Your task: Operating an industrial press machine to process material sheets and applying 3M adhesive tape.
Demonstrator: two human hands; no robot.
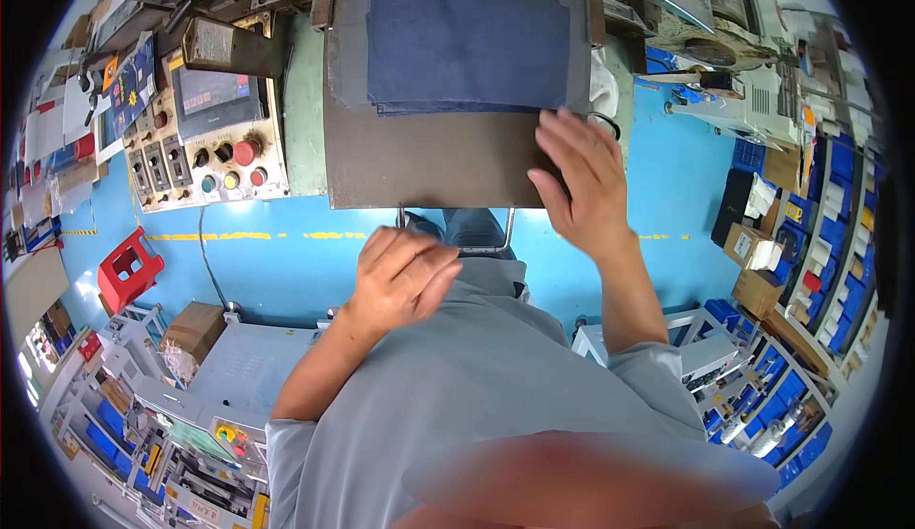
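Note:
A stack of dark blue sheets [467, 48] lies on a flat grey-brown metal plate [429, 157] in front of me. The sheets' near edges are slightly uneven. Over the plate's right side is my right hand [586, 181], its fingers stretched out and its thumb apart. Its fingertips are close to the near right corner of the stack; whether they touch it I cannot tell. My left hand [400, 276] is closer to my body, short of the plate's front edge. Its fingers are curled in toward the thumb, and whatever they may hold is hidden.
Left of the plate stands a control panel [205, 133] with a screen, knobs and a red push button [247, 152]. A metal handle [510, 233] juts below the plate's front edge. A red stool [129, 269] is on the blue floor at left. Shelves with blue bins [839, 162] line the right.

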